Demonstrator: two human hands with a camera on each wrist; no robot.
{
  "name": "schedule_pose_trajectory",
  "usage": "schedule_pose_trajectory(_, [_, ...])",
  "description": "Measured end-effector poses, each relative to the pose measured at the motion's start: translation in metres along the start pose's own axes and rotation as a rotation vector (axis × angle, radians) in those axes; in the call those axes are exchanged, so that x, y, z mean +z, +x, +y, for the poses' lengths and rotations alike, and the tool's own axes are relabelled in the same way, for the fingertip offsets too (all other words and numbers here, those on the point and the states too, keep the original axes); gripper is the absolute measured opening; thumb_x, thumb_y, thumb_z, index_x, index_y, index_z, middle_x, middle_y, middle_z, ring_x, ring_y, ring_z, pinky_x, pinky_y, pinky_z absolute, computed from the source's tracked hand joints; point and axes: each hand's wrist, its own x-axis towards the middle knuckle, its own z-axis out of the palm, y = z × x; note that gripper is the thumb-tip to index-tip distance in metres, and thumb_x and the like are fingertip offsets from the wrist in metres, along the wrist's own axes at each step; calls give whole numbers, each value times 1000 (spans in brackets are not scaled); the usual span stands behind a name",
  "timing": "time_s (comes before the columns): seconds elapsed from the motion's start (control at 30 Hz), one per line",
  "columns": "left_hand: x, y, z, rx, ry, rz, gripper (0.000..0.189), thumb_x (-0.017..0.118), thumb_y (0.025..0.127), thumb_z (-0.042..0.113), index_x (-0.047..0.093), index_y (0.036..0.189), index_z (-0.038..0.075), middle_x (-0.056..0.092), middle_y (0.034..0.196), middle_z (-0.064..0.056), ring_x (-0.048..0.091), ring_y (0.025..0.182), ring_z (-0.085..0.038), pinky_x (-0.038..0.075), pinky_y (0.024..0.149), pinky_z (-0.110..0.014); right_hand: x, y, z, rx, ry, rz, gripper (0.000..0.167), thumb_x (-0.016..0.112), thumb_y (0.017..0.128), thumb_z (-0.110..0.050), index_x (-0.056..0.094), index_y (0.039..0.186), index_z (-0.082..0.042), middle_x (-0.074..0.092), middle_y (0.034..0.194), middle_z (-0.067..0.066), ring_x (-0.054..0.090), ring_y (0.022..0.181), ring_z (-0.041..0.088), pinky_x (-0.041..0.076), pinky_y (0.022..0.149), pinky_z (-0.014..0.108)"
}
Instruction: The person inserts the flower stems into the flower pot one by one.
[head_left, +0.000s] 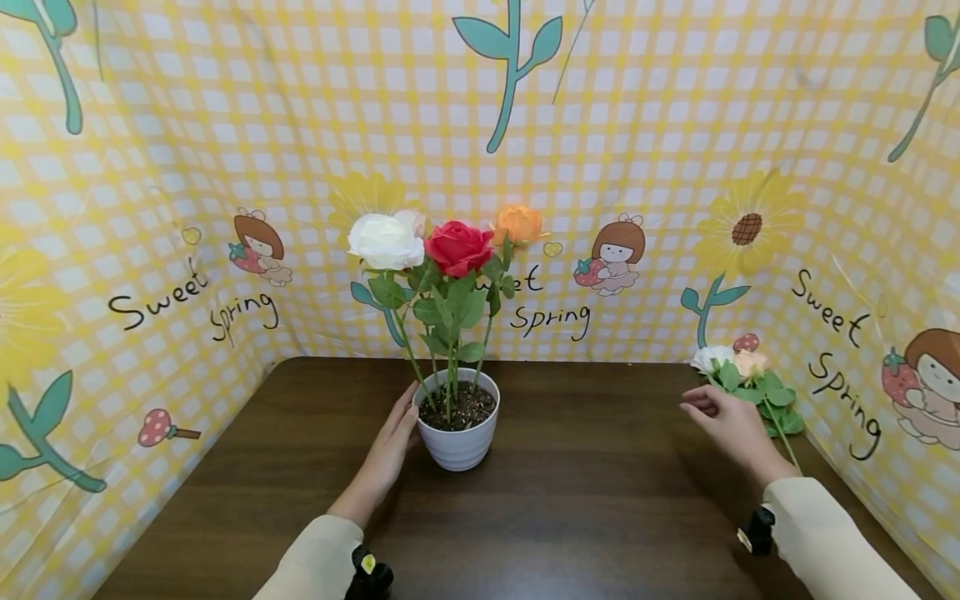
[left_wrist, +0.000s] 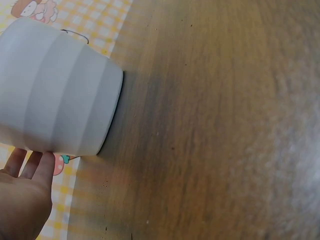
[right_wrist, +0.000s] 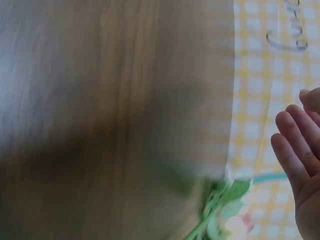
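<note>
A white ribbed flowerpot filled with dark soil stands upright on the table. Planted in it are a white rose, a red rose and an orange rose, plus a paler bloom partly hidden behind the white one. Against the pot's left side rests my left hand; in the left wrist view its straight fingers touch the pot wall. My right hand is empty, fingers loosely bent, above the table beside cut flowers, a white one and a peach one.
The dark wooden table is closed in at the back and both sides by a yellow checked cloth. The loose stems lie along the right edge, against the cloth. Both wrists carry a black camera.
</note>
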Motion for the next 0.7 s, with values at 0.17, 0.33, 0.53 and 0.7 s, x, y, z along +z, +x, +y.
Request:
schedule_pose_trajectory(0.17, [0,0,0,1,-1,4,55,31,111,38,18,162,21,11,166,-10,12,150,-32,24,114,-60,-14,-8,17,78,-23,-31,24,66,99,-22,70,111,-2,73,96,11,68,85,29,55,68,42])
schedule_pose_trajectory(0.33, [1,-1,0,-2,-4,4,54,31,111,37,19,162,21,11,166,-11,12,150,-32,23,114,-60,-24,-16,33,142,-45,-61,27,66,99,-22,69,113,1,72,97,15,69,87,34,55,67,45])
schedule_pose_trajectory(0.53, [0,0,0,0,3,7,54,32,111,38,19,162,21,12,166,-10,13,150,-32,24,114,-60,-31,-25,52,223,-59,-81,32,64,100,-24,67,114,5,72,98,19,69,87,37,54,65,43])
schedule_pose_trajectory(0.7, [0,0,0,0,6,9,54,31,112,35,19,162,20,12,166,-10,13,149,-32,24,113,-60,-35,-33,63,275,-47,-141,37,62,101,-26,65,116,8,71,102,24,67,86,37,54,67,44])
